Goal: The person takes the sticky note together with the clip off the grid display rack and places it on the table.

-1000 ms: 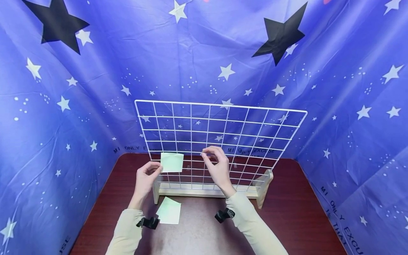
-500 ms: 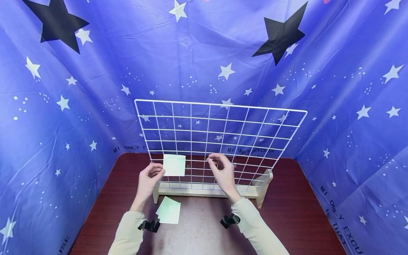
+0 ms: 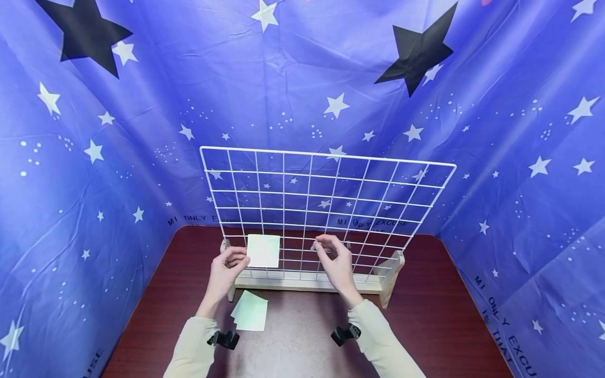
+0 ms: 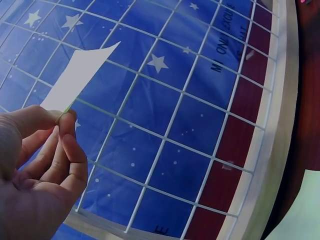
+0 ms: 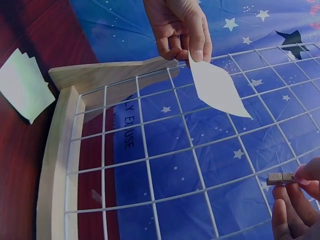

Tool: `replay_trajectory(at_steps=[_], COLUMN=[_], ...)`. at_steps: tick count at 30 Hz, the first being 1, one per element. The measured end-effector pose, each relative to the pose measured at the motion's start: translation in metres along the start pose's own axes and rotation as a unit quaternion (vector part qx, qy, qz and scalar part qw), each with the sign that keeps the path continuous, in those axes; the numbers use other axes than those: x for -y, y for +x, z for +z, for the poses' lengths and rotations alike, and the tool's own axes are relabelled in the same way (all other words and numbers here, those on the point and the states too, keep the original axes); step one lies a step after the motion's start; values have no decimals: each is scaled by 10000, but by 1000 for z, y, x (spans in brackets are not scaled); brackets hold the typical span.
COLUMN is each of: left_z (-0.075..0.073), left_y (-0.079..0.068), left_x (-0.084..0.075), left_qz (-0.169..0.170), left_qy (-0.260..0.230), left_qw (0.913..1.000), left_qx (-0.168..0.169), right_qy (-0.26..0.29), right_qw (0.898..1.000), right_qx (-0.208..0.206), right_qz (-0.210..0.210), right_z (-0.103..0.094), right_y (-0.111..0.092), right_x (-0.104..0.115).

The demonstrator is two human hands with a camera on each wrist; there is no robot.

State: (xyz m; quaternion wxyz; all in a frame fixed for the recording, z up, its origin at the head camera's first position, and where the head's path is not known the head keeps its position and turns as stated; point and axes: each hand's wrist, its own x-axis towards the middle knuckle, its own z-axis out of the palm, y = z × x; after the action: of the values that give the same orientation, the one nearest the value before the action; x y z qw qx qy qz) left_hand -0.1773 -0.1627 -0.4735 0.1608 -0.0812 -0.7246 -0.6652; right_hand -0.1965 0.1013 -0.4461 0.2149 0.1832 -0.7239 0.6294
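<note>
My left hand (image 3: 230, 266) pinches a pale green paper square (image 3: 263, 251) by its edge, between thumb and index finger. In the left wrist view the paper (image 4: 82, 75) bends slightly and stands out in front of the white wire grid (image 4: 165, 139). To the right, my right hand (image 3: 336, 261) pinches a small wooden clothespin (image 5: 280, 178) between thumb and fingertips, close before the grid. The clothespin is small and mostly covered by fingers in the head view. A few more pale green paper sheets (image 3: 252, 311) lie overlapping on the table, below the left hand.
The grid stands upright in a pale wooden base (image 3: 302, 285) with an end support (image 3: 392, 278) on the right. Beneath is a dark red-brown table (image 3: 425, 325). A blue star-printed cloth (image 3: 283, 79) surrounds the back and sides. Small translucent bits (image 4: 227, 165) show behind the grid.
The left hand has moved slightly right and down with its paper square. The right hand has shifted right and down, still pinching the clothespin. The sheets on the table stay put.
</note>
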Motion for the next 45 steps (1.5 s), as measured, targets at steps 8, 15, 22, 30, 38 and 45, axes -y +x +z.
replay_trajectory(at_steps=[8,15,22,30,38,45], left_z=[3,6,7,9,11,13], left_y=[-8,-13,-18,-25,-34,-40], left_x=[5,9,15,23,55,75], left_qz=[-180,-178,-212,-350,-455,-309], left_qy=[-94,-206,-285,-253,-179,-204], left_qw=[9997,9994,9993,9990,9987,9993], left_qx=[166,192,149,89,126,46], right_qy=[-274,-429,-441,-419,-559,-526], right_qw=[9994,9981,9977,9970,9941,9933], right_qx=[-45,-131,-131,-31,-90,26], right_qz=[195,433,502,644,924,1030], right_z=[-4,-9,-17,-25,-32,-38], right_y=[-7,-13,-20,-30,-41,-50], right_x=[-6,-9,-18,-28,-41,-50])
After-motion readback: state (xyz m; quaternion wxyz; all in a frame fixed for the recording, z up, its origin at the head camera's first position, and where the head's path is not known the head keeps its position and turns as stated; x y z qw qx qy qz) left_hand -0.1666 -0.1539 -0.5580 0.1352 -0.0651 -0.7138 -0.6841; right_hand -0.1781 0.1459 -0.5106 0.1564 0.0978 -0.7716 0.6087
